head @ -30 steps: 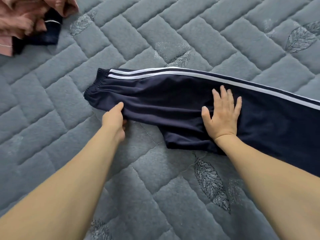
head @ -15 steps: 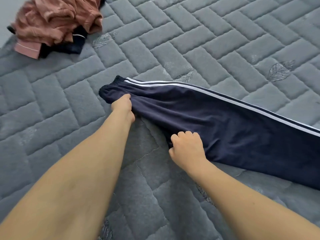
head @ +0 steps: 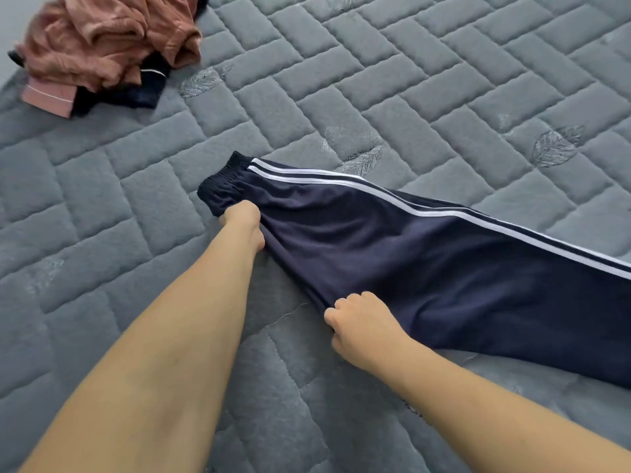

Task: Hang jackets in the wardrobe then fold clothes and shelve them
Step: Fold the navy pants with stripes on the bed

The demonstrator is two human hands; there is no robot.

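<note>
Navy knit with two white side stripes: the track pants (head: 426,268) lie flat across the middle of the bed (head: 102,206), cuffed end pointing toward the far left corner and the rest running off the right edge of view. The left hand (head: 244,221) has its grip closed on the near hem just below the elastic cuff (head: 222,179); the right hand (head: 362,324) has its grip curled and pinching the same near edge further along the leg. This looks like the squaring-up before a fold. To do it well, both pinches should draw the near edge taut and straight, so the two legs sit stacked and the stripes run parallel with no ripple between the hands. The fabric looks thin and slippery, so a low lift and a slow lay-over toward the waist would likely keep the layers from sliding apart. Smoothing with a flat palm afterwards should set the crease. A heap of pink and dark clothes (head: 109,52) waits at the far left corner of the bed.
</note>
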